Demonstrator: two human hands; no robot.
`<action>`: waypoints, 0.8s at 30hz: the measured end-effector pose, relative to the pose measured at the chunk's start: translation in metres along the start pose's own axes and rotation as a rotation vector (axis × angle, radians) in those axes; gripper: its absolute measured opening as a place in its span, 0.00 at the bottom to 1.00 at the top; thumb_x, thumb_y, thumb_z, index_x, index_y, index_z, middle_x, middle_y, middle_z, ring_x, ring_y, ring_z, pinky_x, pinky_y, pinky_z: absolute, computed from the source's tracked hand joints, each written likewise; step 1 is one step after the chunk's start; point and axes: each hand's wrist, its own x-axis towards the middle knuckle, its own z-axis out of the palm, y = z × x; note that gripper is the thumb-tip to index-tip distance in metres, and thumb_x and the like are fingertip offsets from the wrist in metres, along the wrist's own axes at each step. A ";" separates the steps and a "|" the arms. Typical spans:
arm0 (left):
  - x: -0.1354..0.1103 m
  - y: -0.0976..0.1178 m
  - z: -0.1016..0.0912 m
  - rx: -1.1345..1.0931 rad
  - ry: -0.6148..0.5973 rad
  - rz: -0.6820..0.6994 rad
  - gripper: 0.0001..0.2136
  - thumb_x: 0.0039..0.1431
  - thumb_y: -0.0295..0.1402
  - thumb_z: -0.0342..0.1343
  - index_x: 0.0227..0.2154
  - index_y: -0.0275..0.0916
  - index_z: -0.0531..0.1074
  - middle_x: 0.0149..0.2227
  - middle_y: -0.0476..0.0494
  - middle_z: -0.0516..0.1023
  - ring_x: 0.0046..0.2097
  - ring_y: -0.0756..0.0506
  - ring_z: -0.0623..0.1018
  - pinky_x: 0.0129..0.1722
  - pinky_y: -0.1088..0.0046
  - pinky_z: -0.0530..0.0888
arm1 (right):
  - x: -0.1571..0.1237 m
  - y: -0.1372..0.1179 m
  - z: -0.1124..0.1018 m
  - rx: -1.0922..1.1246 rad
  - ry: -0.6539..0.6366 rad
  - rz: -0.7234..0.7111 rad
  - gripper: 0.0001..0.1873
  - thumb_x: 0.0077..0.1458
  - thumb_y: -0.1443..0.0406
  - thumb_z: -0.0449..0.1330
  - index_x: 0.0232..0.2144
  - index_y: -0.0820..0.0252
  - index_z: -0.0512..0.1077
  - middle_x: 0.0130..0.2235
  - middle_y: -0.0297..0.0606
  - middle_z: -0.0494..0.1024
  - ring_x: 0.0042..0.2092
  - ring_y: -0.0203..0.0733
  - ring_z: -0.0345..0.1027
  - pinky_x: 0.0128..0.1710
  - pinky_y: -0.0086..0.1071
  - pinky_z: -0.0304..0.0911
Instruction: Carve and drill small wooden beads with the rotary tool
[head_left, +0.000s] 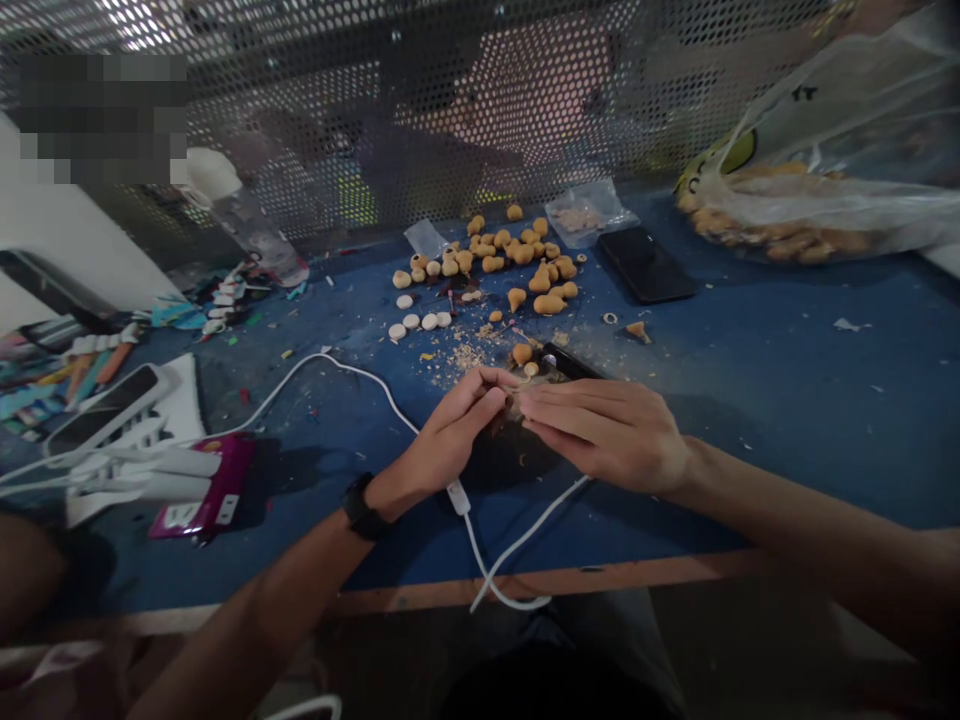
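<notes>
Blue workbench [750, 400]: hands [450, 435] [607, 435] pinch something small [516, 400] (mostly hidden).

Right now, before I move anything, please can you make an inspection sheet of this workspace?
Surface: worn blue worktop with a brown front edge.
Job's things: tan gourd-shaped pieces in a loose heap, white discs near them, crumbs beside these.
Clutter: black phone, plastic bag of tan pieces, coloured sticks, magenta card.
Hands: left hand with black wristband and right hand meet at the fingertips over something too small to tell.
Cables: white cable with inline switch, lying by the left wrist.
Surroundings: perforated metal screen, clear plastic bottle.
</notes>
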 end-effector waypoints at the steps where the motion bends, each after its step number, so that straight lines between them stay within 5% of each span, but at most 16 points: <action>1: 0.000 -0.001 0.000 -0.015 0.003 0.019 0.18 0.66 0.49 0.60 0.43 0.37 0.72 0.34 0.48 0.72 0.35 0.50 0.70 0.37 0.73 0.70 | 0.001 0.000 0.000 0.002 0.001 0.019 0.08 0.64 0.73 0.66 0.45 0.61 0.79 0.44 0.40 0.88 0.44 0.42 0.85 0.50 0.32 0.82; 13: 0.006 -0.010 -0.008 -0.026 0.058 0.117 0.13 0.53 0.37 0.74 0.37 0.37 0.79 0.38 0.45 0.85 0.38 0.50 0.84 0.43 0.73 0.82 | 0.002 0.002 -0.003 0.088 0.047 0.186 0.11 0.63 0.74 0.66 0.46 0.56 0.79 0.41 0.39 0.88 0.42 0.43 0.85 0.42 0.33 0.83; 24: 0.006 -0.010 -0.007 -0.023 0.102 0.147 0.16 0.44 0.36 0.79 0.32 0.36 0.80 0.31 0.46 0.85 0.33 0.49 0.84 0.37 0.74 0.83 | 0.000 0.003 0.000 0.275 0.057 0.236 0.10 0.62 0.72 0.68 0.44 0.55 0.83 0.42 0.40 0.87 0.41 0.42 0.83 0.42 0.35 0.82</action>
